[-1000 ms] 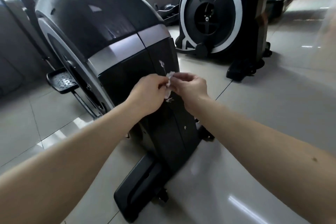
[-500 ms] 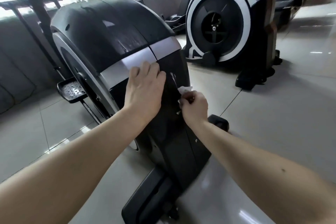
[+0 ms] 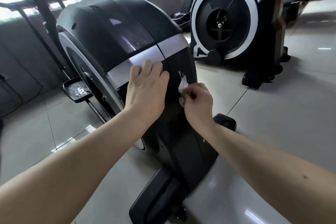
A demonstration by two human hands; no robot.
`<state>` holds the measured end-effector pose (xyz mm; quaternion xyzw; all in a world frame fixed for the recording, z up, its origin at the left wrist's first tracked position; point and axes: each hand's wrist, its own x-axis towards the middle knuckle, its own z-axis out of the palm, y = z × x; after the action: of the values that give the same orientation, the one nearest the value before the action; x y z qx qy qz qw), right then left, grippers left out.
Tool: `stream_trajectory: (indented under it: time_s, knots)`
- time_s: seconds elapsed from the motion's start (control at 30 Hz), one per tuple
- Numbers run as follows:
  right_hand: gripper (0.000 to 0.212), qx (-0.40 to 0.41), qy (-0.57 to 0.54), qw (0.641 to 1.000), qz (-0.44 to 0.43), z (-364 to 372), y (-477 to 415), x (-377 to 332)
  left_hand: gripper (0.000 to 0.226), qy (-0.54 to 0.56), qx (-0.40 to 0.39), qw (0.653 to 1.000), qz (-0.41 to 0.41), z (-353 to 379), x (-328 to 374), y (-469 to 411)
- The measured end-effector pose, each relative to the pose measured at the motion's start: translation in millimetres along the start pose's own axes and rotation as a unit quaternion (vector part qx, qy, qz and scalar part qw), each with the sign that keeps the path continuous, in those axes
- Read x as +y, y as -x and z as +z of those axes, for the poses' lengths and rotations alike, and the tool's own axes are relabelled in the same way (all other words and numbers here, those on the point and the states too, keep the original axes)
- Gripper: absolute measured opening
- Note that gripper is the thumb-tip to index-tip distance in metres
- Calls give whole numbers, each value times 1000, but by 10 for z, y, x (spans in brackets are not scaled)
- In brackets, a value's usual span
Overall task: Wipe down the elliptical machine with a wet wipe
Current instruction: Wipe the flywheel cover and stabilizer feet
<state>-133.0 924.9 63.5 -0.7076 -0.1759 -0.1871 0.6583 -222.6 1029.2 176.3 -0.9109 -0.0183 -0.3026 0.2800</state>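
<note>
The black elliptical machine [image 3: 116, 31] fills the middle of the head view, with a silver band across its rounded housing. My left hand [image 3: 147, 89] rests on the housing just below that band, its fingers bent over the surface. My right hand [image 3: 198, 100] pinches a small crumpled white wet wipe [image 3: 182, 83] and presses it against the dark rear panel, next to a whitish mark [image 3: 181, 73] on the panel.
A second elliptical [image 3: 234, 18] with a white-ringed flywheel stands behind on the right. A black pedal [image 3: 78, 90] sticks out at the left. The machine's base foot [image 3: 156, 198] lies on the glossy tiled floor [image 3: 283, 118]. Windows run along the back.
My left hand let go of the wipe and moved up onto the housing below the silver band. My right hand kept the wipe and pressed it on the rear panel. The view rose.
</note>
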Motion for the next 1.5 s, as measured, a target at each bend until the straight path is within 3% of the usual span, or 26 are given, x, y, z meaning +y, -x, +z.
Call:
stream_trajectory:
  time_s: [0.17, 0.3, 0.43, 0.6, 0.7, 0.8, 1.0, 1.23, 1.4, 1.5]
  knots:
    - [17, 21, -75, 996, -39, 184, -400, -366, 31, 19, 19, 1000, -9, 17, -59, 65]
    - [21, 123, -82, 988, 33, 117, -714, -369, 33, 36, 19, 999, -8, 46, -74, 78]
    - [31, 76, -48, 996, -18, 233, -391, -432, 36, 46, 24, 999, -7, 25, -105, 55]
    - [20, 16, -87, 995, -50, 178, -144, -368, 35, 55, 31, 998, -8, 29, -94, 73]
    - [18, 71, -90, 993, -12, 102, -435, -251, 36, 55, 28, 998, -10, 47, -97, 61]
    - [14, 134, -92, 983, 86, 68, -532, -169, 36, 53, 21, 998, -13, 41, -80, 60]
    - [14, 25, -64, 997, -38, 209, -240, -412, 40, 59, 21, 998, -9, 30, -66, 52]
    - [13, 26, -48, 998, -43, 254, -272, -374, 39, 57, -13, 998, -16, -51, -74, 44]
    - [14, 124, -42, 982, 137, 106, -574, -180, 37, 55, -32, 998, -19, -129, -66, 72]
    - [11, 58, -29, 997, 43, 187, -399, -434, 34, 54, -34, 998, -21, -134, -53, 65]
